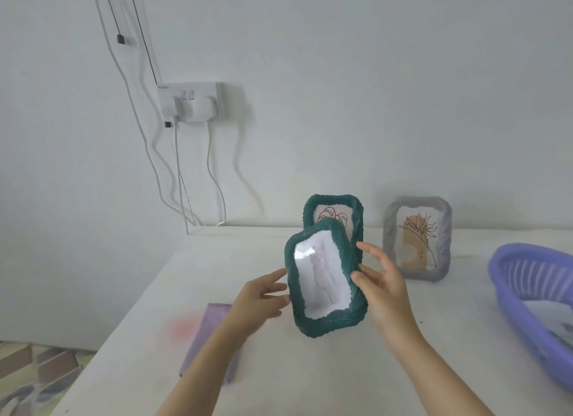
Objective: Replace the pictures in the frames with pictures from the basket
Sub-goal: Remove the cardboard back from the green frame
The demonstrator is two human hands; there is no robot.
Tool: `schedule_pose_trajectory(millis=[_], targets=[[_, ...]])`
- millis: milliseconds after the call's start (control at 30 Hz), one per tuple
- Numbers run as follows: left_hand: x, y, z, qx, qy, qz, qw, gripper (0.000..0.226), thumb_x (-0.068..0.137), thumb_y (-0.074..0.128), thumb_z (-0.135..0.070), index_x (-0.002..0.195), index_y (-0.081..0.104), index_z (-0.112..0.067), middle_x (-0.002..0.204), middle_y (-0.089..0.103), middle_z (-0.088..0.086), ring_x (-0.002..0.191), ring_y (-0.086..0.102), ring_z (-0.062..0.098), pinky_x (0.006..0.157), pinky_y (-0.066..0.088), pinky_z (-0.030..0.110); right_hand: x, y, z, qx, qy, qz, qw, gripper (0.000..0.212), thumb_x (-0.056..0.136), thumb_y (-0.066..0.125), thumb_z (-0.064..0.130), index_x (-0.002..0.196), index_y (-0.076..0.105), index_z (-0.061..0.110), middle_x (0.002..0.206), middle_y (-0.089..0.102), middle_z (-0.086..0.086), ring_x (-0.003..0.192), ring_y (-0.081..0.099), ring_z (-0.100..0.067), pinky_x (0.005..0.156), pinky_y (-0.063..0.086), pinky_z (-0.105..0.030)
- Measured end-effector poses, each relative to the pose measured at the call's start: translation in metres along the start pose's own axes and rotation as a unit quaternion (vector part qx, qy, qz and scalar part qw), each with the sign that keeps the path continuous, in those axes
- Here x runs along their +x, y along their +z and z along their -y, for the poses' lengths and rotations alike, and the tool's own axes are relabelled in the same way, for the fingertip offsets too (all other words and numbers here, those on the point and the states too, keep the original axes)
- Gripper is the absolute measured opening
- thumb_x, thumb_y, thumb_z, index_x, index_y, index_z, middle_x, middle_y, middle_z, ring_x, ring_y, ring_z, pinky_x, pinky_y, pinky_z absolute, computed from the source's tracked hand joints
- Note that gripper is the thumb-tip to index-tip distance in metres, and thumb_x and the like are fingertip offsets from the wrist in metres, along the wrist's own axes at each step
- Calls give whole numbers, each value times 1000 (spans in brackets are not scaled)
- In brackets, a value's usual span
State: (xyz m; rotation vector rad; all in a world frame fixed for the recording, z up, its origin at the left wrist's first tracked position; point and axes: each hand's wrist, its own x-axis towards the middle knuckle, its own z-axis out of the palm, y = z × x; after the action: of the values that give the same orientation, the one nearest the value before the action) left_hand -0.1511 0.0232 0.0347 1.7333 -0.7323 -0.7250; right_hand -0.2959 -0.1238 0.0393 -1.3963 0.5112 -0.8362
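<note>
A dark green wavy frame (322,324) with a pale, glare-washed picture in it is held tilted above the table, between both hands. My left hand (260,294) touches its left edge with straight fingers. My right hand (381,279) holds its right edge, thumb on the front rim. Behind it a second green frame (356,211) stands with a leaf line drawing. A grey-lilac frame (392,229) with an orange plant picture stands to the right. The purple basket (508,279) at the far right holds a picture.
A lilac rectangular piece (214,319) lies flat on the white table (310,384) under my left forearm. A wall socket (190,102) with plugs and hanging cables is at the back left. The table's left edge drops to a patterned floor (37,375).
</note>
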Motion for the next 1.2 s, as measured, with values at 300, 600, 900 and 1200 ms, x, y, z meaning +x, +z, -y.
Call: schedule_pose_trajectory(millis=[300, 600, 900, 1200], targets=[[0, 49, -52, 17, 74, -61, 995, 26, 94, 44, -30, 118, 51, -40, 97, 66, 3, 76, 69, 19, 61, 56, 24, -28, 9, 4, -261, -156, 57, 951, 52, 86, 54, -1, 114, 40, 41, 88, 69, 21, 75, 65, -8, 67, 49, -15], [11, 34, -23, 15, -18, -74, 997, 26, 79, 48, 2, 94, 60, -15, 80, 65, 20, 64, 65, 29, 65, 59, 38, -46, 6, 8, -282, -161, 61, 944, 35, 89, 56, 18, 117, 48, 36, 96, 70, 11, 72, 60, 0, 63, 42, -5], [20, 21, 18, 72, 7, -51, 996, 44, 88, 47, 4, 120, 35, -22, 95, 67, 6, 71, 63, 14, 54, 54, 22, -24, -41, -41, -342, 34, -14, 939, 35, 89, 57, 22, 122, 50, 29, 109, 61, -1, 91, 59, -18, 76, 39, -22], [23, 35, 46, 123, 13, -106, 987, 43, 81, 67, -9, 121, 52, -18, 92, 69, 0, 81, 64, 12, 71, 48, 21, -31, -55, -62, -319, 51, -23, 946, 47, 82, 61, 3, 125, 53, 22, 74, 66, 4, 76, 61, -3, 66, 38, -2]])
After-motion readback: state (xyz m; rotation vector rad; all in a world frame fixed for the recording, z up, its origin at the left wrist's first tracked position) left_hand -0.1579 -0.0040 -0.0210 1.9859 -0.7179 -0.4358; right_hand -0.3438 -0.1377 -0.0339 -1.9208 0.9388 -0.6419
